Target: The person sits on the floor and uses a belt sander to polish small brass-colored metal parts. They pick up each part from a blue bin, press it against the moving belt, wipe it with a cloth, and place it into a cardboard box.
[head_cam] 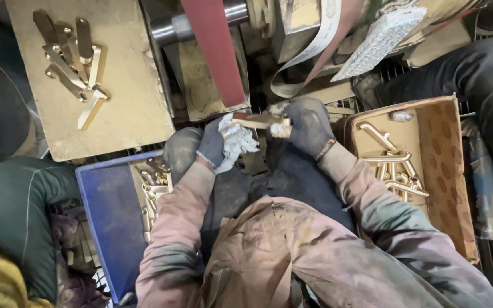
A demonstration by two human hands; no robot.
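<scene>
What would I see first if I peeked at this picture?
First, the two gloved hands in the middle: the left hand and right hand hold a brass part right under a red belt that runs up to the top. Then the shiny brass pieces: some on a board at upper left, more in a cardboard box on the right and a blue tray at lower left.

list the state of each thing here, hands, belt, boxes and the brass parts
left hand: gloved, gripping a grey rag and one end of the brass piece
right hand: gloved, gripping the other end
brass piece: held level at the foot of the belt
sanding belt: red, on its roller
cardboard box: open, brass handles inside
blue tray: open, brass parts at its right edge
brass parts on the board: loose pile
</scene>
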